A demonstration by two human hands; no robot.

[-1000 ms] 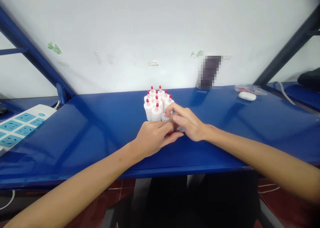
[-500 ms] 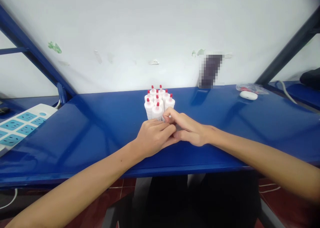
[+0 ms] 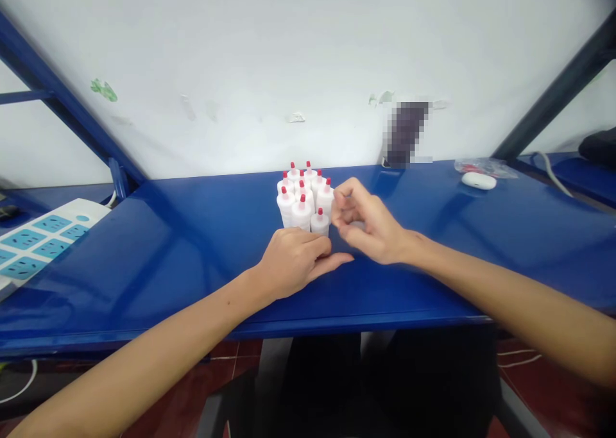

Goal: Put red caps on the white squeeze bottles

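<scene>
Several white plastic bottles (image 3: 301,215) with red-tipped nozzles stand upright in a tight cluster on the blue table. The frontmost bottle (image 3: 319,224) looks lower than the others, and its bottom part is hidden behind my left hand (image 3: 296,261). That hand lies in front of the cluster with its fingers bent and its thumb stretched out to the right; I see nothing gripped in it. Beside the right edge of the cluster is my right hand (image 3: 368,223), fingers loosely curled, thumb apart from them, nothing visible in it.
A white power strip (image 3: 91,208) with blue sockets lies on the left. At the back right are a white earbud case (image 3: 479,181), a clear plastic bag (image 3: 500,168) with red bits, and a blurred dark object (image 3: 407,133) against the wall. Blue frame posts (image 3: 72,104) flank the table (image 3: 206,245).
My right hand has moved off my left hand and shifted right and up. The front bottle, mostly covered before, now shows its nozzle. My left thumb has straightened.
</scene>
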